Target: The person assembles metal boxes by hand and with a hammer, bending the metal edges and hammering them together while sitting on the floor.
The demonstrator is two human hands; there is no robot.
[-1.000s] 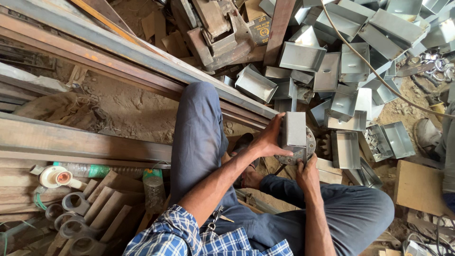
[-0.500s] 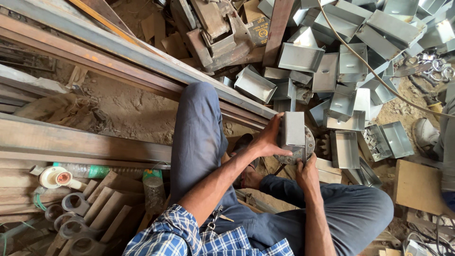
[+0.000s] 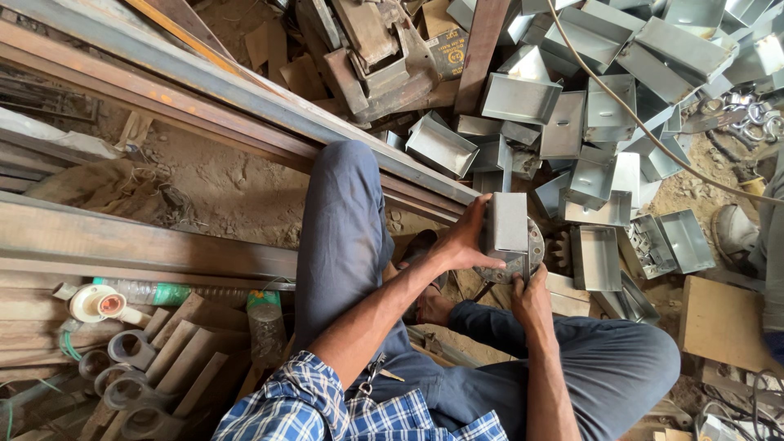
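I sit on the ground with both knees bent. My left hand [image 3: 461, 242] grips the side of a grey sheet-metal box [image 3: 506, 222] and holds it against a round metal disc [image 3: 523, 255] in front of me. My right hand [image 3: 531, 296] rests below the disc, its fingers closed at the disc's lower edge; what it holds is hidden.
A heap of similar grey metal boxes [image 3: 588, 122] lies ahead and to the right. Long rusty steel bars [image 3: 204, 82] run across the left. Pipe fittings and wood scraps [image 3: 139, 359] sit at lower left, beside a plastic bottle [image 3: 171, 292]. A cable [image 3: 637, 114] crosses the boxes. Another person's shoe [image 3: 733, 233] is at right.
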